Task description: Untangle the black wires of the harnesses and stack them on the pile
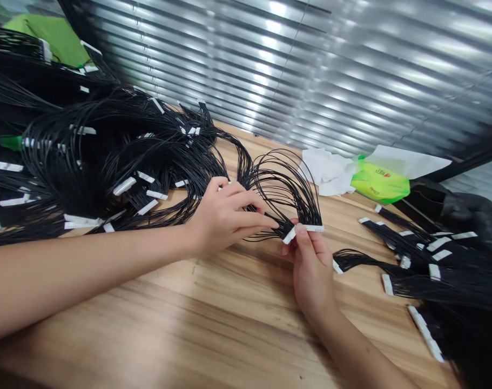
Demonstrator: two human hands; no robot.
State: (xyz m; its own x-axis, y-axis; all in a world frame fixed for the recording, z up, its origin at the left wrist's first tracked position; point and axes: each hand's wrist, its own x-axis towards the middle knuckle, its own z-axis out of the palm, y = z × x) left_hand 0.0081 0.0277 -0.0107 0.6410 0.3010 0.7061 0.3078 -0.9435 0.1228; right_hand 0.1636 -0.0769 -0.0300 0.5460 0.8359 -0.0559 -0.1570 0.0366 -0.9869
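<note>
My right hand (312,270) pinches two white connectors between thumb and fingers. The longer connector (314,228) points right, and the shorter connector (289,235) tilts down to the left. Thin black wires (306,200) rise from the longer one and loop back toward the left. My left hand (229,216) is bent over the black wires just left of the connectors. A bundle of them passes between its thumb and forefinger. The curled fingers partly hide where these wires run.
A large heap of black wire harnesses (92,156) with white connectors fills the left of the wooden table (213,324). More harnesses (452,270) lie at the right. A green tissue pack (381,183) and white paper (329,167) lie at the back before metallic blinds (270,65).
</note>
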